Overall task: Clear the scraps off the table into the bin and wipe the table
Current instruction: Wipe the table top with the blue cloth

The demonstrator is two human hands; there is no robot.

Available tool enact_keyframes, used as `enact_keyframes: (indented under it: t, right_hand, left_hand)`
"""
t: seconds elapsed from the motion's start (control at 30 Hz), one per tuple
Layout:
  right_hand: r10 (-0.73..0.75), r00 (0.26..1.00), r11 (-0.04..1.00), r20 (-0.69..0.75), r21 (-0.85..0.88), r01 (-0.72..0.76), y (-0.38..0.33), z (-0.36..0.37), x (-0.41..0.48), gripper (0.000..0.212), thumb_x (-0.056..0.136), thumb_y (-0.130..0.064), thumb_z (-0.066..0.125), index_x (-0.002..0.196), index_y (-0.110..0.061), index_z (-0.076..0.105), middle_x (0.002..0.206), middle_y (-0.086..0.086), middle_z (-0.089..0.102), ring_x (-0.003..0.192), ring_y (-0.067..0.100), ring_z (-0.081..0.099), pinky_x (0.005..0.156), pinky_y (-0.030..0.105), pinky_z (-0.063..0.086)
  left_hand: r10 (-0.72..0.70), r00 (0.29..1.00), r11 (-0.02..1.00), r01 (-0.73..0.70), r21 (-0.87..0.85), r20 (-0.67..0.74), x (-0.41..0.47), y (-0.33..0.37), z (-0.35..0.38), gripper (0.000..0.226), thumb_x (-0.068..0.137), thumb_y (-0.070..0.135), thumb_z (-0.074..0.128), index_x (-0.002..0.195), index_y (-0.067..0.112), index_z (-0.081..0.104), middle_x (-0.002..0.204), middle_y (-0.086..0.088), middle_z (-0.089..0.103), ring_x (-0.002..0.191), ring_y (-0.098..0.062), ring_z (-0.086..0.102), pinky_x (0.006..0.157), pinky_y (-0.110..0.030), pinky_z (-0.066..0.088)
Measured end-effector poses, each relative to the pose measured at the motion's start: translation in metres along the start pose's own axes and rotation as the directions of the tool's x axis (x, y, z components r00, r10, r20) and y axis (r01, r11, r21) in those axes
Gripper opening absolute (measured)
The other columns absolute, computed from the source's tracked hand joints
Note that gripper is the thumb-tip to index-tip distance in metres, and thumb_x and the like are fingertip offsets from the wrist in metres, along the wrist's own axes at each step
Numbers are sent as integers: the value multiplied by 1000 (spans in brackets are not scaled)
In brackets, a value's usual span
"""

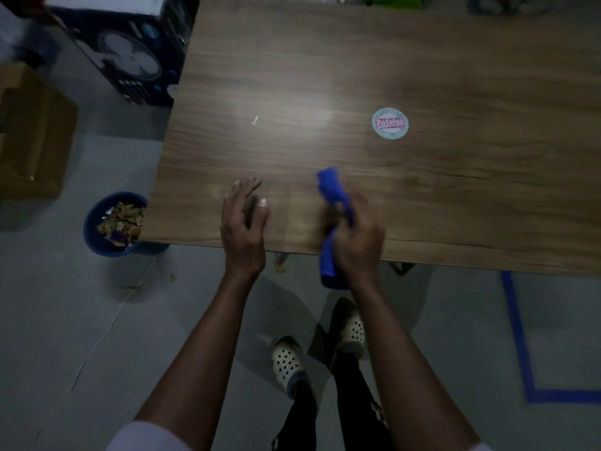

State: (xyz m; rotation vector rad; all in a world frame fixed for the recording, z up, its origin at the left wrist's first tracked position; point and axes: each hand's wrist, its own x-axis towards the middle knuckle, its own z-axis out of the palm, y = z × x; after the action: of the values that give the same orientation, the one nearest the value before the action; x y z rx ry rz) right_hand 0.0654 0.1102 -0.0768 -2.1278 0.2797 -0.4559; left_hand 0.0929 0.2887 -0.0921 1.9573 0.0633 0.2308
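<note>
Right hand (pixel 356 242) grips a bunched blue cloth (pixel 333 190). One end stands up over the table (pixel 325 60) just inside its near edge; the other hangs below that edge. The view is blurred here, and the cloth looks lifted off the wood.

Left hand (pixel 244 222) is open with relaxed fingers at the near edge; contact unclear.

Blue bin (pixel 94 236) sits on the floor by the near-left corner, holding scraps (pixel 122 219). One white scrap (pixel 255 119) lies toward the left edge, and a round sticker (pixel 390 123) sits mid-table.

Judgement: this is the wiping step.
- Flatten the cloth first.
- Stroke from the far edge toward the near-left corner.
- Sweep the white scrap off above the bin, with the left hand cupped below the edge.
</note>
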Motion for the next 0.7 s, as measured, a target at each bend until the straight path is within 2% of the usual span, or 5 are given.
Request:
enact_keyframes:
  t: [0.1,0.27,0.47,0.57,0.7]
  right_hand:
    - [114,987,953,-111,-270,-140,35,-16,25,51,101,-24,49,150,-12,51,155,11,49,146,28,42,120,42,33]
    - [148,989,806,5,-580,-117,54,-1,79,60,109,-41,38,163,-18,26,170,5,20,158,31,11,127,43,9]
    - [68,967,830,247,-551,82,19,51,147,55,108,-29,43,160,-16,31,167,6,29,156,31,19,124,35,11]
    - [-71,902,914,425,-334,230,-18,79,111,50,103,-14,52,153,-16,46,160,11,43,150,35,34,119,38,22]
    - [-212,801,943,560,-99,318,-38,89,31,53,92,-18,50,143,-9,59,147,14,58,143,40,45,113,52,41]
  left_hand:
    - [93,995,985,-98,140,38,12,-4,9,41,100,33,51,132,12,67,141,-5,63,146,-22,42,126,-45,21]
    - [187,976,947,-210,243,115,46,-19,16,45,99,38,50,132,12,65,143,-8,61,147,-27,40,124,-50,24]
    - [188,980,962,-198,186,68,50,-21,15,58,98,39,54,146,7,53,160,-10,41,155,-25,25,127,-39,20]
    - [117,993,989,-118,88,21,48,-14,11,59,99,36,54,150,8,47,161,-7,39,155,-20,24,126,-33,20]
    - [10,999,998,-13,-56,-48,46,-12,0,58,99,41,51,147,8,52,156,-7,47,151,-19,35,123,-45,29]
